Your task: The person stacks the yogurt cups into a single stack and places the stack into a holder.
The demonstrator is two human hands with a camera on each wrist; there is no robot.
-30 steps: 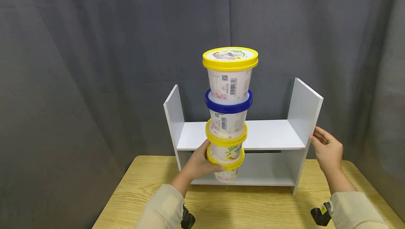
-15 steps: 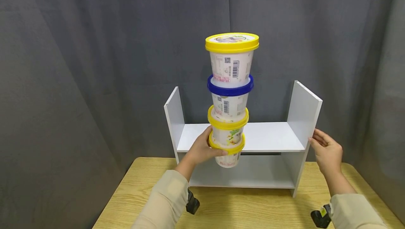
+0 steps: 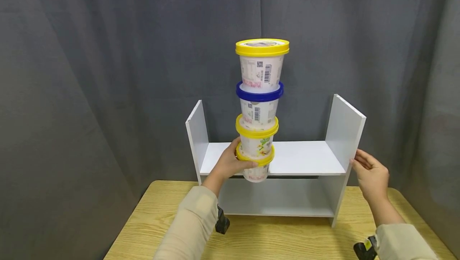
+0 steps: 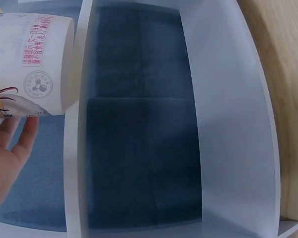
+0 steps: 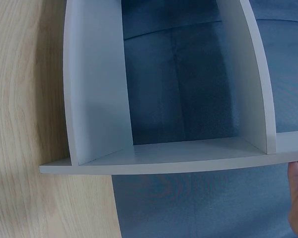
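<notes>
In the head view, a stack of white lidded tubs stands nearly upright on my left hand's grip. The top tub (image 3: pixel 260 72) has a yellow lid, the one below it a blue lid (image 3: pixel 260 93), and the lower ones yellow lids. My left hand (image 3: pixel 230 164) holds the lowest tub (image 3: pixel 256 174), thumb across its front at the lid. That tub's base overlaps the front edge of the upper board of a white shelf (image 3: pixel 302 158). My right hand (image 3: pixel 371 176) touches the shelf's right side panel (image 3: pixel 345 128), fingertips at its outer face and thumb near its front edge.
The two-level shelf rests on a wood-grain table (image 3: pixel 161 220). Its left side panel (image 3: pixel 197 132) rises beside the stack. A grey curtain (image 3: pixel 125 72) hangs behind and at both sides. The lower board (image 4: pixel 238 109) shows in the left wrist view.
My left hand has raised the stack and carried it forward, toward the upper board; the stack looks smaller and straighter now. My right hand has stayed at the side panel.
</notes>
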